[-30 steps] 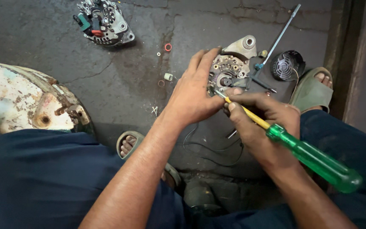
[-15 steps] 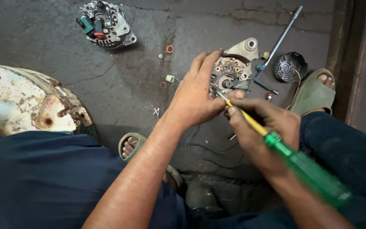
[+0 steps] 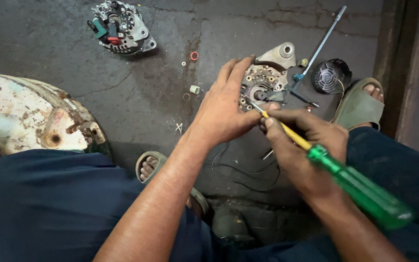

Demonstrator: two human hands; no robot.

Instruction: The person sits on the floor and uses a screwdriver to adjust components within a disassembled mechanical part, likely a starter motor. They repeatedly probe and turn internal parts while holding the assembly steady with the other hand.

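Fingers (image 3: 272,127) of the right hand (image 3: 306,150) grip a green-handled screwdriver (image 3: 345,177), its tip on the metal motor part (image 3: 263,82) lying on the floor (image 3: 170,97). Left hand (image 3: 224,109) clasps that part's near edge. A second motor part (image 3: 120,26) lies well apart.

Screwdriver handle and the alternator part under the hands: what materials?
Screwdriver handle: likely translucent green plastic, glossy, light passing through it; yellow band on the shaft looks like plastic sleeve. Alternator part: seemingly cast aluminium, dull silver-grey with a matte, grainy surface; coppery rings inside suggest copper or brass, not certain.
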